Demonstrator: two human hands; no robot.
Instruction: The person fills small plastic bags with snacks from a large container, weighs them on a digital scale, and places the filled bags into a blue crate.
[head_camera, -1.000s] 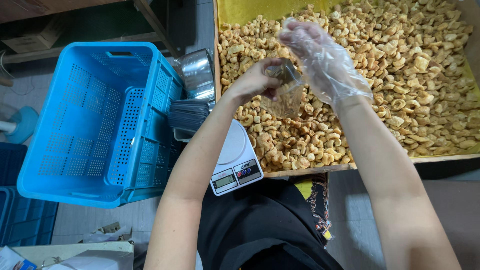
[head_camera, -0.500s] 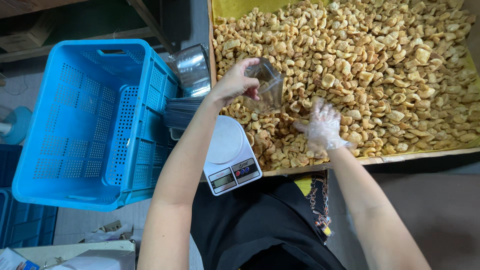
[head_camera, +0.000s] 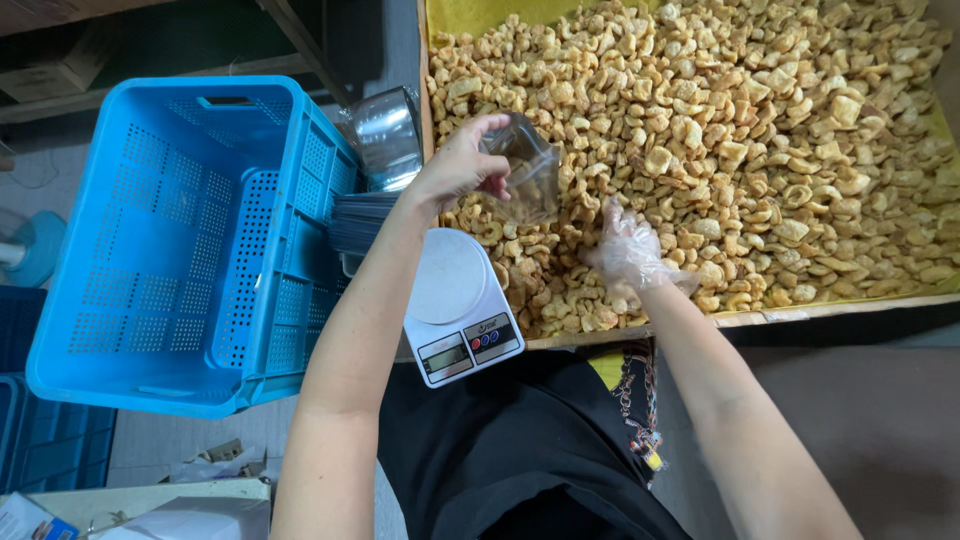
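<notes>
My left hand (head_camera: 458, 165) holds a clear plastic bag (head_camera: 530, 170) open above the near left corner of a big tray of golden fried snack pieces (head_camera: 760, 130). My right hand (head_camera: 628, 255), in a thin clear plastic glove, is pressed down into the snack pieces near the tray's front edge, fingers curled among them. A white digital kitchen scale (head_camera: 455, 300) sits just below my left forearm, its round plate bare.
A large blue perforated plastic crate (head_camera: 190, 250) stands at the left. A shiny metal container (head_camera: 385, 130) and a stack of clear bags (head_camera: 360, 220) sit between the crate and the tray. The tray's wooden front rim (head_camera: 800, 312) runs beside my right forearm.
My gloved right hand has dropped from the bag's mouth down into the snack pile. The left hand with the bag has stayed in nearly the same place.
</notes>
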